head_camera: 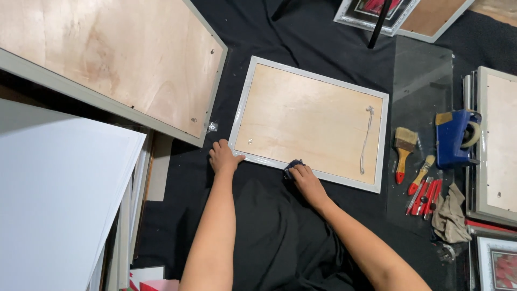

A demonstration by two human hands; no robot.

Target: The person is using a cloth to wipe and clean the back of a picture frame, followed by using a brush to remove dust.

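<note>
1. Fingers (217, 148) of the left hand (223, 158) are curled over the near-left corner of the picture frame (311, 123), tips resting on its pale rim, so it's pressing down on the frame rather than pinching anything.
2. Right hand (304, 178) is closed over a small dark blue cloth (293, 164), fingers bunched together on top of it, right on the frame's near edge a bit right of the left hand.
3. That frame lies face down on the black cloth-covered floor (280, 237), plywood back up, with a white hanging cord (367, 137) running along its right side.
4. Off to the right there's a sheet of clear glass (423, 75), and on or near it a wide paintbrush (404, 151) with a red handle, a smaller brush (421, 173), a bunch of red-handled tools (425, 196), a blue tape dispenser (455, 137) and a crumpled tan rag (449, 215).
5. Upper left, a bigger frame (118, 59) also sits back-up, well apart from the right hand but just beside the left one.
6. White boards (59, 188) are stacked at far left.
7. More frames poke in at the top (401, 16) and along the right edge (498, 140).
</note>
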